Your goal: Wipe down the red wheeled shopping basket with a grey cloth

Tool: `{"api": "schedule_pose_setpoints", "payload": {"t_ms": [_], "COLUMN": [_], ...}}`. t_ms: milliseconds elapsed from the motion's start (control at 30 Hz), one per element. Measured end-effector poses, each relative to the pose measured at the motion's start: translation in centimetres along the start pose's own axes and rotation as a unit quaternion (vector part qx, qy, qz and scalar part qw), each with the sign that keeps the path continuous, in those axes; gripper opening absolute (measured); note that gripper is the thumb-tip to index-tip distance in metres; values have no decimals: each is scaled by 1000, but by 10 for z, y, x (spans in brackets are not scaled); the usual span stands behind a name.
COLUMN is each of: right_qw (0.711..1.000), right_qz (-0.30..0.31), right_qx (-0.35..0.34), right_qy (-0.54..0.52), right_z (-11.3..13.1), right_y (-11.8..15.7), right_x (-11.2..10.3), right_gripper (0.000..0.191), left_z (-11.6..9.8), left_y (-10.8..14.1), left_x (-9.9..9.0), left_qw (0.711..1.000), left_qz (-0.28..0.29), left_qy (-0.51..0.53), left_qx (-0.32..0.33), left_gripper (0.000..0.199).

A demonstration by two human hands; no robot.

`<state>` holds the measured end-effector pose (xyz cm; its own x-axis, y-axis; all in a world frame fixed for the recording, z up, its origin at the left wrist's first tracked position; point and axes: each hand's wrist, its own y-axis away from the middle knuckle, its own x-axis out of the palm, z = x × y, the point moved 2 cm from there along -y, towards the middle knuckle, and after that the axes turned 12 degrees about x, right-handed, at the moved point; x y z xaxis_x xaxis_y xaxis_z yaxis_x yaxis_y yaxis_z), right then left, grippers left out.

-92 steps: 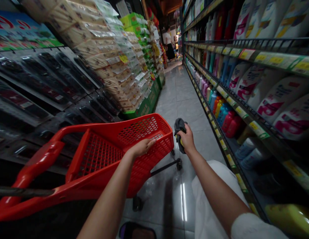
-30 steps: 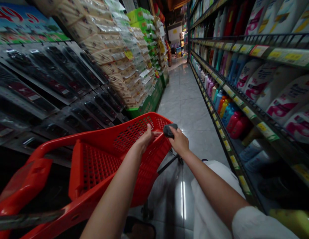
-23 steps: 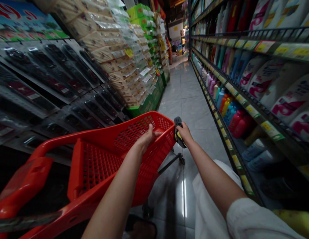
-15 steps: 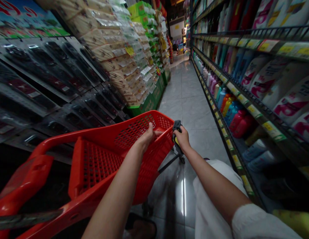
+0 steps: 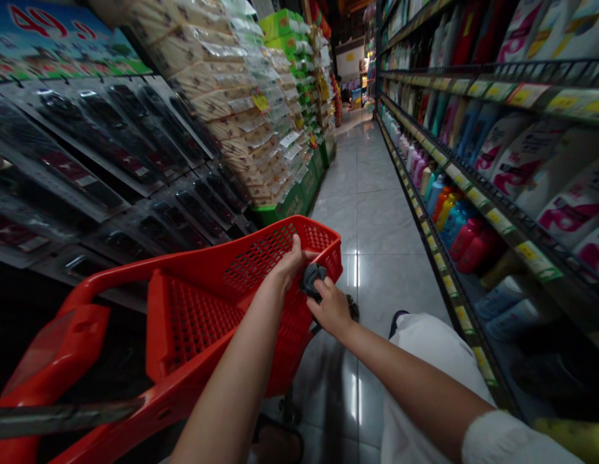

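Observation:
A red plastic shopping cart (image 5: 157,341) with perforated walls stands on my left, its handle at the lower left. My left hand (image 5: 290,261) grips the cart's near side rim close to the front, thumb up and fingers reaching over to the inside. Bunched in my right hand (image 5: 332,306) is a dark grey cloth (image 5: 312,281). My right fingers press it against the outside of the same wall, just below the rim and beside my left hand. The basket's visible part holds nothing.
To the right runs a long shelf (image 5: 473,187) of bottles with price labels. Packaged goods are stacked in a tall pile (image 5: 246,122) on the left, beside hanging blister packs (image 5: 111,135). A grey tiled floor (image 5: 362,167) stretches down the aisle. My white-clothed knee (image 5: 435,348) is close to the shelf.
My right hand has moved the cloth left and down, from the cart's front corner to the side wall near my left hand. My left hand stays on the rim.

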<state>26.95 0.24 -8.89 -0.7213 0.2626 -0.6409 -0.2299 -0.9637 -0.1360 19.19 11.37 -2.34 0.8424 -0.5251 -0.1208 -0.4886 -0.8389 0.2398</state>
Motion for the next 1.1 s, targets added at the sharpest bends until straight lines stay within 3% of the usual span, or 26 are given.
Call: {"api": "schedule_pose_setpoints", "payload": {"t_ms": [167,267,367,467,533,633,733,933,1100], "right_qw": [983,976,991,996,979,932,904,933,965], "right_qz": [46,39,-10,-78,-105,-103,-77,-104,-95], "right_qx": [-151,-174,-99,28,91,143,171,177,139], "right_qy": [89,122,93,-32,-148,-316,-384,-297,-202], "right_z": [-4,-19,-44,-71,-83,-91,-89,-73,-37], "right_y": [3,-13,-39,-67,-86,-108,-118,-99,-50], "right_x": [-6,-18,-28,-29,-25,-16,-9,-7,10], "right_gripper": [54,60,58,53,49,38,26,24,36], "left_z": [4,2,-2,-8,-10,-10,-11,-17,-14], "left_y": [0,2,6,11,14,16,18,22,18], "left_x": [-2,-1,3,7,8,8,10,14,12], "left_qw": [999,999,997,994,994,996,997,999,1000], "left_qz": [-1,6,39,71,73,58,33,7,15], "left_qy": [45,49,60,62,56,44,30,23,17], "left_qx": [-22,-11,-35,-53,-54,-58,-61,-44,-22], "left_gripper": [102,103,105,108,107,102,96,85,86]}}
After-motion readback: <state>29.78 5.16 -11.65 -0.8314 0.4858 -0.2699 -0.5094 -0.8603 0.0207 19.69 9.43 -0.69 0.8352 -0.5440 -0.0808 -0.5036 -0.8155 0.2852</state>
